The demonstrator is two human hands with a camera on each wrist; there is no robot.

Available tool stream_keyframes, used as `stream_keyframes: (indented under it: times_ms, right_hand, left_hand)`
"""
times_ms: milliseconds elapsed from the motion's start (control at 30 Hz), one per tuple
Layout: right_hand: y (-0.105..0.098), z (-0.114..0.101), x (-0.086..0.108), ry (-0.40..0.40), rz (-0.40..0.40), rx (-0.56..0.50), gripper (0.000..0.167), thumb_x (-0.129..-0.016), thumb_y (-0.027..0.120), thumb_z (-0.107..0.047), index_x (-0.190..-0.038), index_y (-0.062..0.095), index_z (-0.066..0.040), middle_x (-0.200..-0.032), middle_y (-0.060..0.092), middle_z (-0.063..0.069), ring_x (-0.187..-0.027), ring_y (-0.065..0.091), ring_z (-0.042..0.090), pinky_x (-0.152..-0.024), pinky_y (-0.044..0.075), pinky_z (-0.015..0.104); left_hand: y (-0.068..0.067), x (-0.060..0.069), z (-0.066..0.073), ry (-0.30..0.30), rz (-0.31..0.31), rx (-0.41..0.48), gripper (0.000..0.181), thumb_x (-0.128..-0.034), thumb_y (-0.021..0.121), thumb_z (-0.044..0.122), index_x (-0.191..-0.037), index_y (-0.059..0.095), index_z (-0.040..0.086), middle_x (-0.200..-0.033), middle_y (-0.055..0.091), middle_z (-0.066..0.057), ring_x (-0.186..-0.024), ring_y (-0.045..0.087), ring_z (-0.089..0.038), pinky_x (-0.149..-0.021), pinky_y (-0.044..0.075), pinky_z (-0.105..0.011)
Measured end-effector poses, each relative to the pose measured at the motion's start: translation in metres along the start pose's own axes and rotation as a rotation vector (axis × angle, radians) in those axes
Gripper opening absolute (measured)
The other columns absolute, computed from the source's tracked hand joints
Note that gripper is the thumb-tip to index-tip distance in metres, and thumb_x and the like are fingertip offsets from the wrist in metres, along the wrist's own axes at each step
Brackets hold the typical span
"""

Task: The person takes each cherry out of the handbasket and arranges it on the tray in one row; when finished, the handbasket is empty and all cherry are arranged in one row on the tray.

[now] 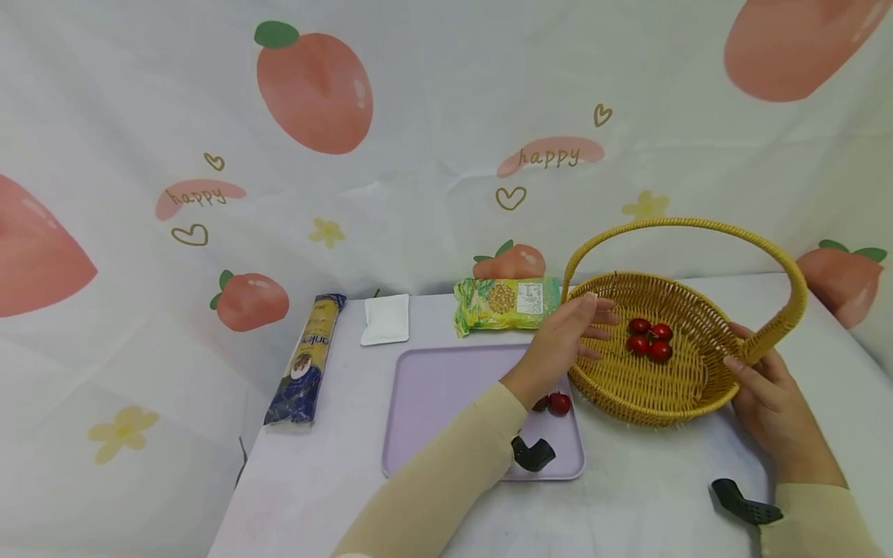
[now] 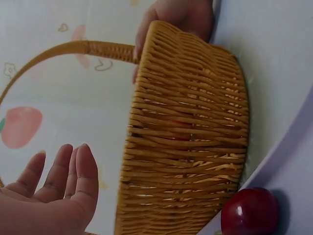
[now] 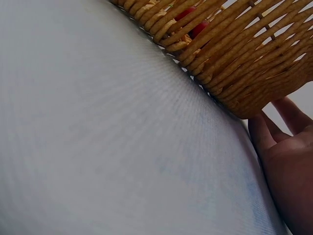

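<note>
A yellow wicker basket (image 1: 649, 403) with a tall arched handle stands on the right of the table, with several dark red cherries (image 1: 649, 339) inside on its bottom. My right hand (image 1: 777, 407) grips its right rim near the foot of the handle. The left hand (image 1: 561, 341) is at the basket's left side, fingers extended over the rim. In the left wrist view, the left hand (image 2: 58, 196) is beside the wicker wall with straight fingers, holding nothing. Below that hand, cherries (image 1: 560, 404) lie on the lilac tray (image 1: 446, 387), partly hidden by the arm.
At the back are a yellow-green food packet (image 1: 498, 306) and a white sachet (image 1: 387, 319). A long blue-and-gold packet (image 1: 307, 360) lies at the left. Dark wrist mounts (image 1: 745, 504) show at the sleeves. A printed cloth hangs behind the table.
</note>
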State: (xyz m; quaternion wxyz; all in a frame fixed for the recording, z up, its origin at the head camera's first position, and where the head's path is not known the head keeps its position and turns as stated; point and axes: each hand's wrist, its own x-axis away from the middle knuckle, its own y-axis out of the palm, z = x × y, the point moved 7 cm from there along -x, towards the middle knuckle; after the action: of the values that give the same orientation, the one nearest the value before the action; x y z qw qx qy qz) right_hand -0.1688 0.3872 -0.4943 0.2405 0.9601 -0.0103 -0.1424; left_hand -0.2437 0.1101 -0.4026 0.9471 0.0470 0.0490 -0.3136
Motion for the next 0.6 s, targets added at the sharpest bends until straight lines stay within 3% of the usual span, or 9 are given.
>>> stream_keyframes:
  times_ms: [200, 433, 600]
  right_hand:
    - [0.001, 0.001, -0.001, 0.013, 0.007, 0.018, 0.056, -0.113, 0.040, 0.008, -0.166, 0.043, -0.008, -0.158, 0.045, 0.002, -0.137, 0.050, 0.010, -0.104, 0.047, 0.020]
    - [0.002, 0.000, -0.002, 0.008, -0.008, 0.010, 0.056, -0.113, 0.038, 0.010, -0.165, 0.043, -0.007, -0.155, 0.049, 0.004, -0.134, 0.055, 0.011, -0.102, 0.051, 0.022]
    - [0.002, -0.002, -0.002, -0.008, -0.018, 0.016, 0.055, -0.112, 0.037, 0.010, -0.165, 0.043, -0.006, -0.154, 0.050, 0.005, -0.133, 0.056, 0.012, -0.102, 0.051, 0.023]
  left_hand:
    - [0.010, -0.029, -0.015, -0.097, 0.021, -0.059, 0.065, -0.1164, 0.035, 0.060, -0.147, 0.063, 0.010, -0.124, 0.072, 0.007, -0.117, 0.069, -0.023, -0.091, 0.061, -0.043]
    - [0.019, -0.058, -0.020, -0.116, 0.025, -0.085, 0.065, -0.1158, 0.034, 0.062, -0.146, 0.065, 0.012, -0.123, 0.073, 0.007, -0.110, 0.071, -0.018, -0.084, 0.062, -0.038]
    - [0.024, -0.070, -0.031, -0.156, 0.033, -0.079, 0.069, -0.1153, 0.032, 0.063, -0.146, 0.066, 0.011, -0.126, 0.074, 0.003, -0.110, 0.071, -0.022, -0.083, 0.062, -0.040]
